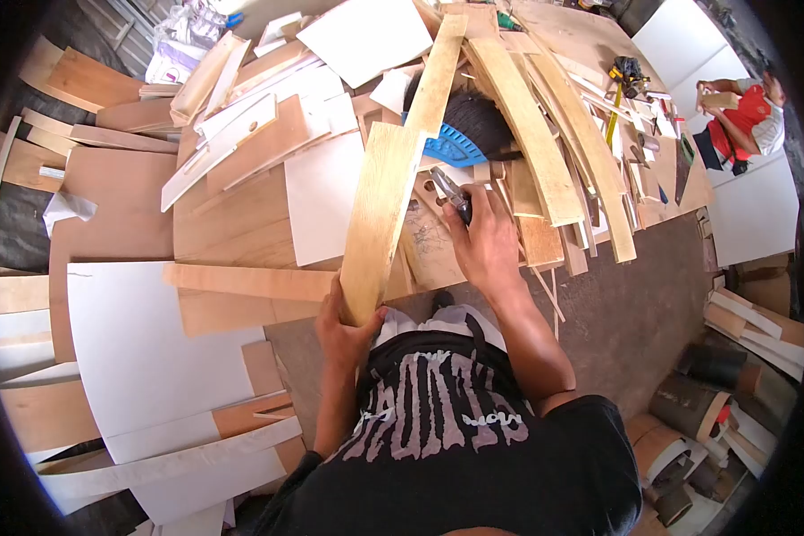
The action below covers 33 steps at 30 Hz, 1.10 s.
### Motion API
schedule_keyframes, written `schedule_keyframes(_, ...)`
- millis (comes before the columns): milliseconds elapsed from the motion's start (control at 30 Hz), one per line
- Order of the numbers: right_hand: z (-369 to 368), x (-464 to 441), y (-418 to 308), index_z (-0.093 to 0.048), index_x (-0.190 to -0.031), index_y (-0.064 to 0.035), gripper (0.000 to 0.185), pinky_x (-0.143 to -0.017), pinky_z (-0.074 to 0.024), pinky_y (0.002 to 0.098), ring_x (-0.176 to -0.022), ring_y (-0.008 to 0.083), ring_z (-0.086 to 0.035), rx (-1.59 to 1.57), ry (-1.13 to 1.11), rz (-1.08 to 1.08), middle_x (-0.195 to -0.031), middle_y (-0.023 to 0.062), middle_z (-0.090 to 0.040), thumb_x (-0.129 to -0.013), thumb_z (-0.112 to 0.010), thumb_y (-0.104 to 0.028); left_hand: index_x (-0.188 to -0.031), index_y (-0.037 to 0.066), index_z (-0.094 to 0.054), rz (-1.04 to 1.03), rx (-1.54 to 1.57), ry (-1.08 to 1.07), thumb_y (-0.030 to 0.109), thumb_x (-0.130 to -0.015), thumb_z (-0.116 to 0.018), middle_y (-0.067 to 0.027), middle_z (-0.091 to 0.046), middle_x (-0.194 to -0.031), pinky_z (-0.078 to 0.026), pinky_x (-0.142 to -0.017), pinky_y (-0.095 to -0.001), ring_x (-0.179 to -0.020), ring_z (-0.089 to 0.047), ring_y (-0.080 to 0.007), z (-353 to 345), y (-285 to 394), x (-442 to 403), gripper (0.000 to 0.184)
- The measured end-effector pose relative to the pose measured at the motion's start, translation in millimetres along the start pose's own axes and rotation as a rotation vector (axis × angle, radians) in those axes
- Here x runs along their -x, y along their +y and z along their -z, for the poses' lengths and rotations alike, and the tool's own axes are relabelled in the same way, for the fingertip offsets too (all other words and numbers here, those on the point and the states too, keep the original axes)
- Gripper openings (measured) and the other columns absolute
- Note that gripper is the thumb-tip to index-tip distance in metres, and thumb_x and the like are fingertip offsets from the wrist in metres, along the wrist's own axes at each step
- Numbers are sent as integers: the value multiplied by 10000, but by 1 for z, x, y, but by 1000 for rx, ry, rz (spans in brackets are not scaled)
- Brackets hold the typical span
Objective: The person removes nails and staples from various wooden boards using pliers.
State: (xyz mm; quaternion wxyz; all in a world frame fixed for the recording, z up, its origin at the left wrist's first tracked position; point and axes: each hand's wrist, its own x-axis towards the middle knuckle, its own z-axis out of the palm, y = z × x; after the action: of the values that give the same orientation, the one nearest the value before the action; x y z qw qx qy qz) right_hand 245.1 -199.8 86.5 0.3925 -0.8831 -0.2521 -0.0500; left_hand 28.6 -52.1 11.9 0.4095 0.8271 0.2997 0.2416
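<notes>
My left hand (339, 326) is wrapped round the near end of a pale wooden board (380, 214), thumb on its right edge. The board slants up and away over the workbench. At its far end it meets a narrower strip of wood (439, 76); whether they are joined I cannot tell. My right hand (484, 237) is closed on pliers (451, 192), their metal jaws pointing away from me and up to the left. The jaws are just right of the board, apart from it. Beyond them lies a blue broom head (456, 147) with black bristles, partly behind the strip.
Offcuts and white panels (326, 201) cover the workbench (232, 237). Long planks (531, 134) lie on its right side. A yellow-and-black power tool (630, 76) and a hand saw (684, 170) are farther right. Another person (746, 116) in red holds a wood piece. Boards stack at left.
</notes>
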Motion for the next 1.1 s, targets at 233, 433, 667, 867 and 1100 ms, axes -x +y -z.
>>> schedule_keyframes(233,-16,7,-36,-612,-1199,3,362,-786,-546,525,-954,444,-674,39,-18,-84,-1089,242,-654,-964,-691,-261,-1457,34,-536,-55,15,-18,289,-634,-952,-198,-681,-1076,-544,-853,-432,-966,-690,-357,23,-24,-9,957)
schedule_keyframes(433,-28,18,-60,-602,-1190,31,361,-769,-513,516,-923,461,-658,-18,69,-52,-1038,255,-661,-981,-667,-257,-1469,54,-533,-119,-67,3,310,-615,-956,-182,-673,-1043,-552,-809,-445,-929,-689,-351,46,-38,-18,986)
schedule_keyframes(667,-44,30,-81,-605,-1208,-13,345,-799,-511,526,-951,448,-653,94,20,-184,-1046,243,-650,-972,-672,-256,-1468,37,-525,-150,-28,-22,311,-608,-962,-191,-675,-1070,-553,-825,-433,-955,-688,-360,66,-56,-29,1003)
schedule_keyframes(867,-51,37,-99,-603,-1216,-16,354,-795,-520,511,-959,435,-662,139,19,-228,-1039,232,-649,-981,-667,-273,-1455,8,-524,-225,-33,-33,273,-585,-972,-197,-673,-1092,-555,-840,-419,-958,-686,-357,80,-69,-37,1014)
schedule_keyframes(1100,-57,47,-122,-610,-1168,-9,365,-808,-533,513,-923,433,-679,318,33,-270,-1037,221,-656,-989,-655,-323,-1453,46,-541,-238,-69,-53,253,-575,-959,-182,-675,-1069,-564,-812,-426,-938,-687,-353,100,-85,-46,995)
